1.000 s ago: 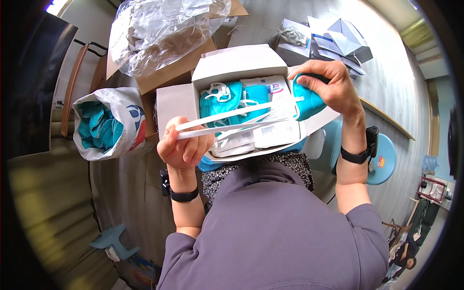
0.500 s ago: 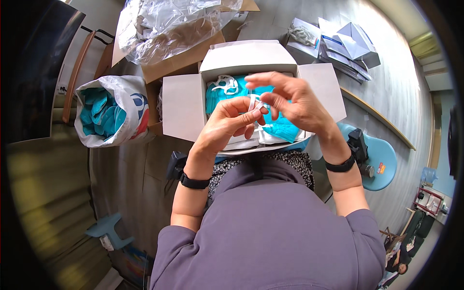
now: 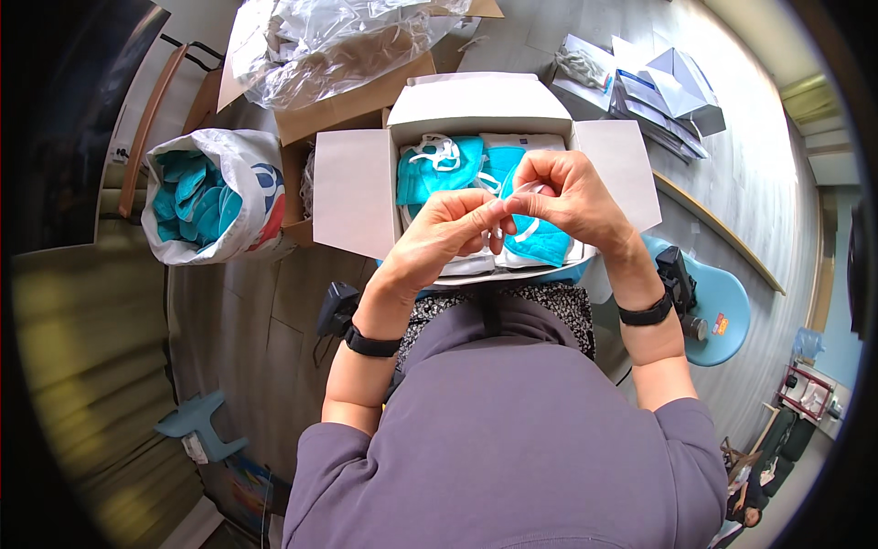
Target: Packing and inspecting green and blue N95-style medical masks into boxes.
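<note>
Over an open white carton (image 3: 352,194), my left hand (image 3: 446,224) and my right hand (image 3: 569,197) meet fingertip to fingertip. Both are closed in a pinch on a thin white strap (image 3: 532,187); most of it is hidden by my fingers. Right beneath them lies a teal face mask (image 3: 544,242) with white straps, on the right side of the carton. Whether the pinched strap belongs to that mask, I cannot tell. Another teal mask (image 3: 421,186), its white strap coiled on top, lies in the carton's left side.
To the left stands a white plastic bag (image 3: 169,250) filled with teal pieces. Behind is a brown cardboard box (image 3: 366,96) heaped with clear plastic wrapping. A blue stool (image 3: 727,293) is by my right forearm. Folded grey cartons (image 3: 654,114) lie at the far right.
My right hand has come down and in, from spread fingers to a pinch. Its fingertips now meet those of my left hand at the strap. The view has shifted slightly.
</note>
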Tool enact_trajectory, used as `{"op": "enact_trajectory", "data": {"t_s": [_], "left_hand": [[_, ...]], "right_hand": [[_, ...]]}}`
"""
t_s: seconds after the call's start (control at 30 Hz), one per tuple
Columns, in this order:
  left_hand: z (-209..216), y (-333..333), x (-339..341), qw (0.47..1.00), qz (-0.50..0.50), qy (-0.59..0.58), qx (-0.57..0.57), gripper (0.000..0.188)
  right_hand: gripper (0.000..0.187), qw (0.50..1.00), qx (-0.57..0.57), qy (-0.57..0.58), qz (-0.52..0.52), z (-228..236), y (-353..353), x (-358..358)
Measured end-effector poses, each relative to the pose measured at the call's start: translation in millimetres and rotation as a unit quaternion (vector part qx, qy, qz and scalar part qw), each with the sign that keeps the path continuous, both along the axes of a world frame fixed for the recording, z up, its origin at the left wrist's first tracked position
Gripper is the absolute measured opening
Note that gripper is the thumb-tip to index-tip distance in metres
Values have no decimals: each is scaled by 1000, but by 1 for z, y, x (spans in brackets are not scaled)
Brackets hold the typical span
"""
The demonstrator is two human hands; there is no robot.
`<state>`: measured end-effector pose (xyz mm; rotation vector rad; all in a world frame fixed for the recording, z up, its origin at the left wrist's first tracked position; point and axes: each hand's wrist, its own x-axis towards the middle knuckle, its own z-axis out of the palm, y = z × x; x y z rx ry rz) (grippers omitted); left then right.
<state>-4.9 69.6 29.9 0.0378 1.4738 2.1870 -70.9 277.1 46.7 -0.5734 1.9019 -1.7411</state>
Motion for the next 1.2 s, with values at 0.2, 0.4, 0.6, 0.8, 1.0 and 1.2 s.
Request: {"op": "enact_trajectory", "data": {"t_s": [0.2, 0.4, 0.6, 0.8, 1.0, 1.2], "left_hand": [[5, 4, 0, 999, -33, 17, -23, 32], [-2, 35, 2, 997, 78, 27, 3, 34], [-8, 61, 9, 989, 123, -6, 84, 34], [3, 57, 19, 993, 94, -45, 55, 35], [6, 37, 42, 997, 51, -45, 19, 35], [-4, 20, 17, 998, 44, 13, -50, 36]], "right_hand": [[21, 997, -28, 18, -63, -2, -2, 4], [14, 973, -74, 79, -204, -11, -21, 6], [21, 901, -26, 209, -378, -20, -14, -29], [27, 827, 54, 280, -484, -25, 15, -70], [31, 786, 84, 284, -543, -26, 42, -93], [31, 783, 94, 321, -524, -25, 41, -92]]}}
